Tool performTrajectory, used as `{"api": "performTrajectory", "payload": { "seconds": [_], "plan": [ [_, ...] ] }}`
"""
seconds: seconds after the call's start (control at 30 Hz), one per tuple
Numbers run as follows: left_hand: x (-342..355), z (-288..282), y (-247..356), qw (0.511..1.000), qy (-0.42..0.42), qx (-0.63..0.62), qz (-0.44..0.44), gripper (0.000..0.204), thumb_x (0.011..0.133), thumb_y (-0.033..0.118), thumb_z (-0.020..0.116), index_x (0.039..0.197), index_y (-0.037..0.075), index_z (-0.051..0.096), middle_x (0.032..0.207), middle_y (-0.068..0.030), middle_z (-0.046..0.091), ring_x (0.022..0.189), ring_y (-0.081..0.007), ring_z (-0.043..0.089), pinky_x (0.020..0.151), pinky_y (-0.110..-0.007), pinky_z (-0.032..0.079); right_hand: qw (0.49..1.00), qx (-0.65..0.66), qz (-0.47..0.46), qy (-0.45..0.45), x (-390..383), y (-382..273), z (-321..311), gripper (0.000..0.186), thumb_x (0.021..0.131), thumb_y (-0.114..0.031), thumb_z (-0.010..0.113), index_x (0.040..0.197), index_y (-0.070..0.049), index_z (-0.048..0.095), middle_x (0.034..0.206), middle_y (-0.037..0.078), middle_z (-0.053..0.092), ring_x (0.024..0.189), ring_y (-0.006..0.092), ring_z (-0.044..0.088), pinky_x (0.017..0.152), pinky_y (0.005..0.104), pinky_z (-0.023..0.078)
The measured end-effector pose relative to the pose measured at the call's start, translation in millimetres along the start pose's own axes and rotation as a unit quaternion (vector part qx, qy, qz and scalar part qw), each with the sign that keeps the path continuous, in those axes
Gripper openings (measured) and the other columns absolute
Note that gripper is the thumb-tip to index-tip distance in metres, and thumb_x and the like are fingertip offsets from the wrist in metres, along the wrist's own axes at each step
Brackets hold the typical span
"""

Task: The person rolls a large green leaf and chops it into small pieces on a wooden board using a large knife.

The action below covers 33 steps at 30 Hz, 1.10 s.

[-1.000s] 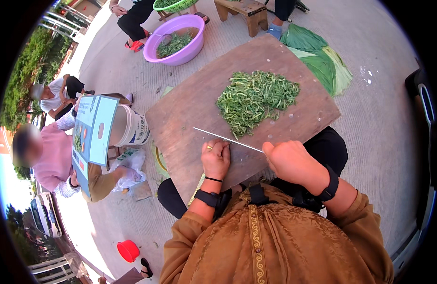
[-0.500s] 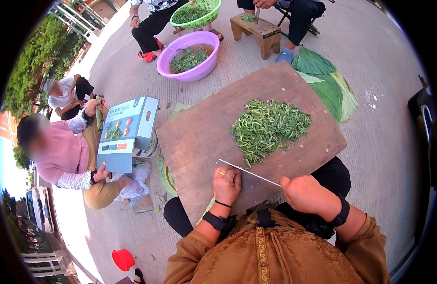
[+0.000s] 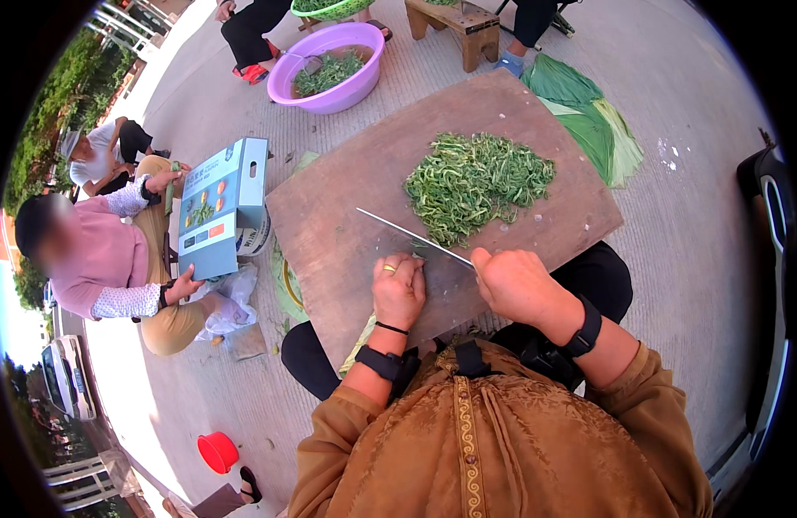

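A wooden board (image 3: 346, 181) lies across my lap, with a heap of finely cut green leaves (image 3: 480, 186) on its far right part. My right hand (image 3: 519, 283) is closed round the handle of a knife (image 3: 415, 237), whose thin blade slants over the board toward the far left. Fingers curled, my left hand (image 3: 400, 293) presses on the board just nearer than the blade. Bits of green poke out at its fingertips, and a pale green leaf (image 3: 359, 341) shows beside the wrist, so it seems to hold a bunch of leaves, mostly hidden by the hand.
Beyond the board stands a purple basin (image 3: 364, 86) of water and greens, near a wooden stool (image 3: 467, 34). Large green leaves (image 3: 579, 121) lie at right. A person in pink (image 3: 113, 250) sits at left beside a blue box (image 3: 213, 203). A red bucket (image 3: 217, 451) stands lower left.
The blade has moved away from my left fingers, toward the far side of the board, opening a small gap. The whole view has shifted, so the surroundings sit higher and further left.
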<state>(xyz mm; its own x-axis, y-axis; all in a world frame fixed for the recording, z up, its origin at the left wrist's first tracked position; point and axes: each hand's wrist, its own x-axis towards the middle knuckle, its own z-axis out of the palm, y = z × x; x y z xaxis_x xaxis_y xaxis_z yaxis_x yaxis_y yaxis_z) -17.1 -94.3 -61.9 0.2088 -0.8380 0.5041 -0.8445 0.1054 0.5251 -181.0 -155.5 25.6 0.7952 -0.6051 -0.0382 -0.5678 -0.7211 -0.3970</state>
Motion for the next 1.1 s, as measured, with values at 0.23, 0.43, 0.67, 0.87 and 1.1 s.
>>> {"api": "performTrajectory", "payload": {
  "seconds": [0.23, 0.43, 0.67, 0.87, 1.1],
  "plan": [
    [-3.7, 1.7, -2.8, 1.0, 0.014, -0.002, -0.015, 0.009, 0.06, -0.001, 0.056, 0.067, 0.005, 0.056, 0.07, -0.008, 0.055, 0.066, -0.0252, 0.05, 0.061, -0.032, 0.041, 1.0, 0.008, -0.011, 0.002, -18.9, -1.8, -7.5, 0.012, 0.071, -0.009, 0.047, 0.068, 0.0, 0.039, 0.052, 0.017, 0.047, 0.052, 0.0355, 0.049, 0.046, 0.042, 0.039],
    [-1.9, 0.7, -0.4, 1.0, 0.012, 0.003, -0.025, 0.008, 0.06, -0.001, 0.057, 0.066, 0.005, 0.055, 0.071, -0.0086, 0.056, 0.066, -0.0255, 0.051, 0.06, -0.032, 0.042, 0.999, 0.031, -0.017, -0.034, -30.2, 0.5, -17.9, 0.012, 0.069, -0.007, 0.048, 0.067, 0.0, 0.039, 0.052, 0.017, 0.047, 0.051, 0.035, 0.049, 0.045, 0.0408, 0.039],
    [-3.8, 3.8, -3.7, 1.0, 0.015, -0.003, -0.027, 0.007, 0.058, -0.001, 0.057, 0.063, 0.004, 0.054, 0.067, -0.0089, 0.053, 0.065, -0.0265, 0.05, 0.059, -0.033, 0.042, 0.994, -0.019, -0.027, -0.1, -23.7, 0.1, -18.5, 0.01, 0.066, -0.004, 0.047, 0.067, 0.001, 0.039, 0.048, 0.017, 0.046, 0.048, 0.0342, 0.049, 0.043, 0.0405, 0.039],
    [-3.3, 5.2, -5.5, 1.0, 0.016, 0.003, -0.004, 0.007, 0.059, 0.0, 0.056, 0.064, 0.003, 0.054, 0.067, -0.0093, 0.052, 0.065, -0.0267, 0.049, 0.059, -0.033, 0.042, 0.997, -0.002, -0.041, -0.066, 1.6, -10.2, 4.0, 0.01, 0.067, -0.006, 0.047, 0.069, 0.001, 0.04, 0.049, 0.017, 0.048, 0.048, 0.0344, 0.05, 0.043, 0.041, 0.04],
    [-5.2, 3.6, -1.0, 0.999, 0.018, 0.037, 0.023, 0.007, 0.061, 0.0, 0.056, 0.067, 0.003, 0.056, 0.071, -0.0089, 0.053, 0.068, -0.0259, 0.049, 0.061, -0.033, 0.041, 0.999, 0.012, 0.006, -0.038, 1.2, -1.5, 2.0, 0.011, 0.07, -0.009, 0.047, 0.071, 0.0, 0.041, 0.052, 0.017, 0.05, 0.051, 0.035, 0.051, 0.046, 0.0422, 0.04]
  ]
}}
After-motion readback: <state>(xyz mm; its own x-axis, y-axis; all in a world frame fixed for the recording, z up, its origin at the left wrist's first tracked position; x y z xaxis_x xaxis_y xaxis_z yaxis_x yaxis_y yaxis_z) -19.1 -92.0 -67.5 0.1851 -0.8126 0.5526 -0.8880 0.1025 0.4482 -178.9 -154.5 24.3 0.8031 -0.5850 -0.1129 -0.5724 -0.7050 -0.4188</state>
